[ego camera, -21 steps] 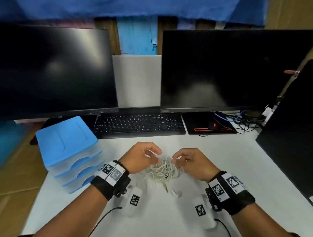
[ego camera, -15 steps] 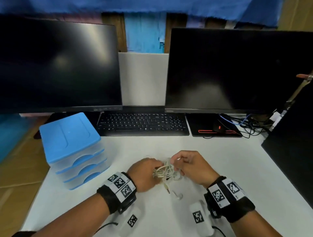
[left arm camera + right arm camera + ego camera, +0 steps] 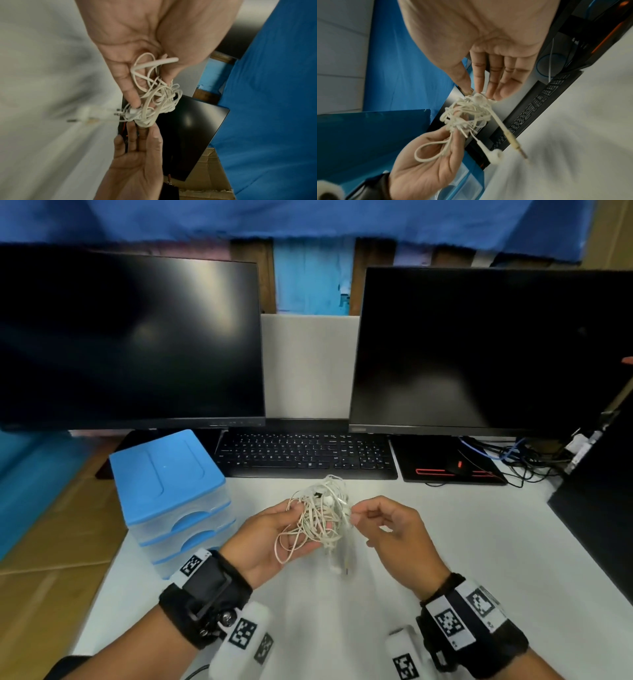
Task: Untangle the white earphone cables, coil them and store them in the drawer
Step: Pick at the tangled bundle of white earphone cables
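A tangled bundle of white earphone cables hangs in the air above the white desk. My left hand lies palm up under the bundle, its fingers curled round the strands. My right hand pinches a strand at the bundle's right edge between thumb and forefinger. An earbud and a jack plug dangle below the bundle. The blue and clear drawer unit stands on the desk to the left, its drawers closed.
Two dark monitors stand at the back, with a black keyboard under them. A black pad with a mouse and loose wires lie at the right. A dark panel borders the desk's right side.
Both hands have lifted the bundle off the desk. The left hand has turned palm up under it, and the loose ends now dangle in the air.
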The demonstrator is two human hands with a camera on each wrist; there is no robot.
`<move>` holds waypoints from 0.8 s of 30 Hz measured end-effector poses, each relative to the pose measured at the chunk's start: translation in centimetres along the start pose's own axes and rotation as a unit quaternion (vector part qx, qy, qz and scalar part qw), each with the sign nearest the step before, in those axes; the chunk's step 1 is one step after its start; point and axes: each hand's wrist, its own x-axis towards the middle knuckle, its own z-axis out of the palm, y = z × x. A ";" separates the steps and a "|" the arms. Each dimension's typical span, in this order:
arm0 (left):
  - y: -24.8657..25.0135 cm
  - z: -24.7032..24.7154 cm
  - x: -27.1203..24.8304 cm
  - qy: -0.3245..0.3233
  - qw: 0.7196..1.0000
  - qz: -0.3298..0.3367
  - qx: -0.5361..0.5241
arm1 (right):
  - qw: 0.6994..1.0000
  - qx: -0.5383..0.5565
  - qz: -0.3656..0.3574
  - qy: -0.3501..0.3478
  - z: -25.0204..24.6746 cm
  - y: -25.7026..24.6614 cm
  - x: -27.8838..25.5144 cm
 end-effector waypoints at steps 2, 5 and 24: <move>0.0 0.1 -0.4 -0.011 0.999 -0.009 -0.036 | 1.000 0.020 0.003 -0.003 0.5 -0.1 -0.3; -0.2 0.3 -0.6 -0.022 0.998 -0.016 -0.054 | 0.997 0.071 0.029 -0.017 0.8 -0.5 -0.4; 0.4 0.2 -0.3 -0.105 0.976 -0.029 -0.188 | 0.930 0.284 0.143 -0.186 0.3 -1.2 -1.3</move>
